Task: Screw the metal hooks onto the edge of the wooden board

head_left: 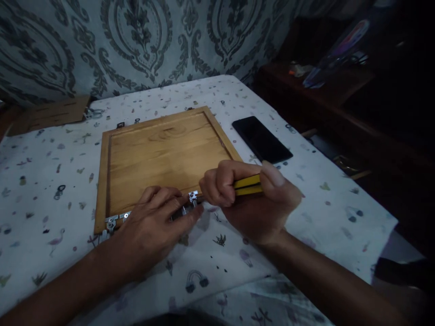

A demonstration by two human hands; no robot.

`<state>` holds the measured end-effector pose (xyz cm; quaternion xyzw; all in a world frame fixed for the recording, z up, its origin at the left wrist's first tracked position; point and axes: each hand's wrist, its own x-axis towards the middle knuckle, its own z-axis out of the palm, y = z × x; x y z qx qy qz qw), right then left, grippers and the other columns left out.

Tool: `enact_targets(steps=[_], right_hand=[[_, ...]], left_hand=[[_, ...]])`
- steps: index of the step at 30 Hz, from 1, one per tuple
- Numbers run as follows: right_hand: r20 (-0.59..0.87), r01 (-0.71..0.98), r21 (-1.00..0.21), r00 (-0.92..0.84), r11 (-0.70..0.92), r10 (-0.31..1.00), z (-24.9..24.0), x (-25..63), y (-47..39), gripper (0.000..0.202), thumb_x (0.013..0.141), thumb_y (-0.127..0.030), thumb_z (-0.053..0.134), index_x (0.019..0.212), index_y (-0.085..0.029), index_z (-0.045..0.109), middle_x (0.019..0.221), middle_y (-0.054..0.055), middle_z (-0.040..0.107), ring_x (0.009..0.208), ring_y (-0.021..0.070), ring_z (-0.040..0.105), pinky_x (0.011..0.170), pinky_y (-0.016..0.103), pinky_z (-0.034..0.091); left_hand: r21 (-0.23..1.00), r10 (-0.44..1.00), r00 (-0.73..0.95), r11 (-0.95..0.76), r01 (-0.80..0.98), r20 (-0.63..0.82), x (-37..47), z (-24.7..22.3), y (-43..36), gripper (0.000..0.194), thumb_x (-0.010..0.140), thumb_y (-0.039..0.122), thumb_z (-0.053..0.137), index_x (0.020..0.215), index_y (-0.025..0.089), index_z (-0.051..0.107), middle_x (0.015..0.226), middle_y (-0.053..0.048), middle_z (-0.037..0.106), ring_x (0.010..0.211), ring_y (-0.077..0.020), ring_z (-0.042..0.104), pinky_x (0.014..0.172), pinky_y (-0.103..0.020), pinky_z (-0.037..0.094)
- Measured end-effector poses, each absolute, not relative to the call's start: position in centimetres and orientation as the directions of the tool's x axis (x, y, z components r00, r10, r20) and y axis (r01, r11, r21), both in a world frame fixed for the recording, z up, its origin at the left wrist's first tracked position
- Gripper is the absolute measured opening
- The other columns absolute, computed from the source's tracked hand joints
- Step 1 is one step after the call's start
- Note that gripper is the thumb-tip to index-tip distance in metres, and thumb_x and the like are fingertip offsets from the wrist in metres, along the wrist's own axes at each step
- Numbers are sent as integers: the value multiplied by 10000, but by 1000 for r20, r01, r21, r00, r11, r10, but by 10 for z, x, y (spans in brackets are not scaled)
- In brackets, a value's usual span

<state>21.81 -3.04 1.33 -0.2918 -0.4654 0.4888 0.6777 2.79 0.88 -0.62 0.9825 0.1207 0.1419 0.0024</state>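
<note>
A framed wooden panel [163,154] lies flat on the patterned cloth. Metal hinge pieces [111,222] sit along its near edge at the left corner, and another metal hinge piece [193,196] is farther right on that edge. My left hand [152,222] rests over the near edge, fingers apart on the wood, thumb and fingertips beside the right hinge piece. My right hand [251,199] is closed round a yellow and black handle [248,185], just right of that hinge piece. The tool's tip is too small to make out.
A black phone [262,139] lies right of the panel. Brown cardboard [50,117] and scissors [94,113] are at the back left. Beyond the cloth's right edge, a dark wooden surface [326,90] holds a clear bottle [340,50]. Patterned fabric [190,40] hangs behind.
</note>
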Motion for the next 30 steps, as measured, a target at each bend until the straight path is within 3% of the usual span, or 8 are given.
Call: enact_targets(steps=[6, 14, 20, 30], right_hand=[[363, -420, -826, 116, 377, 925, 20, 222, -31, 547, 835, -608, 551, 491, -219, 381, 401, -46, 319, 389, 90, 309, 439, 275, 285], [230, -469, -838, 163, 281, 959, 32, 211, -29, 637, 770, -702, 601, 443, -214, 355, 384, -57, 312, 384, 68, 287, 433, 271, 248], [123, -432, -886, 132, 169, 984, 37, 212, -30, 575, 770, -556, 688, 430, -200, 391, 401, -51, 341, 412, 77, 341, 462, 275, 278], [117, -388, -909, 120, 155, 986, 39, 210, -30, 578, 808, -571, 661, 446, -197, 408, 404, -43, 357, 416, 85, 346, 460, 282, 277]], left_hand=[[47, 235, 931, -972, 232, 280, 27, -9, 9, 351, 963, 183, 558, 1314, 199, 568, 1187, -89, 670, 1110, -275, 546, 875, -433, 420], [51, 224, 932, -975, 218, 285, 26, -10, 11, 374, 952, 197, 563, 1327, 185, 560, 1205, -101, 673, 1118, -271, 547, 875, -424, 416], [74, 221, 930, -975, 209, 295, 26, -11, 11, 333, 973, 198, 531, 1303, 172, 573, 1203, -111, 668, 1104, -270, 543, 871, -425, 404], [139, 241, 915, -969, 206, 323, 28, -15, 12, 314, 979, 174, 501, 1285, 188, 568, 1133, -93, 675, 1095, -268, 545, 874, -435, 383]])
